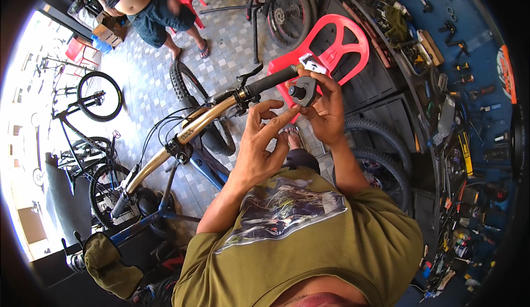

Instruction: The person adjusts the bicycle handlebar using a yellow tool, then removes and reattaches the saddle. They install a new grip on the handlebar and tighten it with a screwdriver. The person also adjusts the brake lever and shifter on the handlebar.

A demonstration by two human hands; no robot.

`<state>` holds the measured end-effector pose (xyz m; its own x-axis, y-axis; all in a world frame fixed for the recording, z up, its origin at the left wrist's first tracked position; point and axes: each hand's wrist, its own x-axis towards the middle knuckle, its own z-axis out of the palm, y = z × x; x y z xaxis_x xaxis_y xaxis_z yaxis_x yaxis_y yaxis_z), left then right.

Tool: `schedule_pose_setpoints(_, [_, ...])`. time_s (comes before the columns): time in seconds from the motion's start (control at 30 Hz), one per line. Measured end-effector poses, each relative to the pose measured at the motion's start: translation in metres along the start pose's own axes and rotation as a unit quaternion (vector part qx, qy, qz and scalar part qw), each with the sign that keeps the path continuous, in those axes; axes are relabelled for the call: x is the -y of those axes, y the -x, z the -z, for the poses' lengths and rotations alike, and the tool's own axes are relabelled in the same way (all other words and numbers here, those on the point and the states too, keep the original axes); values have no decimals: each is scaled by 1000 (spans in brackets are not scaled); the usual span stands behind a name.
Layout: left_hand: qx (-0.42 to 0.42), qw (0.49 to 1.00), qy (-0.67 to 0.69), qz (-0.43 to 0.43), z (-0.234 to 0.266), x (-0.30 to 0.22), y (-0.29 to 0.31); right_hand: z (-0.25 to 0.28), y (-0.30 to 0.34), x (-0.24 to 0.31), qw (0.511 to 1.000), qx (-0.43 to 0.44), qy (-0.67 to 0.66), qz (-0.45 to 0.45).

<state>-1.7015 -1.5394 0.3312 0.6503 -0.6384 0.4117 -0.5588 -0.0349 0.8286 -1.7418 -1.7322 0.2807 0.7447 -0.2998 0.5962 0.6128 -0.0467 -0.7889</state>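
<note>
In my right hand (327, 114) is a small dark grey part (306, 90) with a rounded plate shape and a black cylindrical stub (297, 91); thumb and fingers grip its edge. My left hand (259, 149) is open just beside it, with the index fingertip at the part's lower edge, close to my right thumb. Whether that fingertip touches the part, I cannot tell. Behind my right fingers shows a small white card-like piece (312, 64). Next to it ends the black grip (270, 81) of a gold bicycle handlebar (207, 120) with cables and a brake lever.
A red plastic chair (356, 42) stands beyond my hands. Bicycle wheels (381, 158) lean by the dark cabinets at right, below a bench crowded with tools (458, 196). Another person (152, 17) stands at the far left; more bicycles (99, 97) are parked on the tiled floor (149, 80).
</note>
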Motion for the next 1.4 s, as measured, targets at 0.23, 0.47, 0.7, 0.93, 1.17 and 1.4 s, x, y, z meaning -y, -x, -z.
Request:
schedule_pose_setpoints(0.23, [-108,991,-81,23,25,30,-10,46,2,-17,952,-86,-242,-165])
schedule_pose_setpoints(0.47, [-54,952,-297,39,43,59,-35,86,-11,-64,958,-82,-211,-178])
schedule_pose_setpoints(0.7, [-41,933,-347,89,47,68,-35,102,-44,-69,972,79,-97,-198])
schedule_pose_setpoints(0.93, [-48,929,-348,120,59,76,-25,113,-53,-71,960,133,-99,-227])
schedule_pose_setpoints(1.17, [-47,939,-315,131,59,80,-21,114,-59,-71,958,144,-89,-233])
schedule_pose_setpoints(1.4, [-45,935,-333,115,61,81,-26,114,-70,-73,953,201,-25,-226])
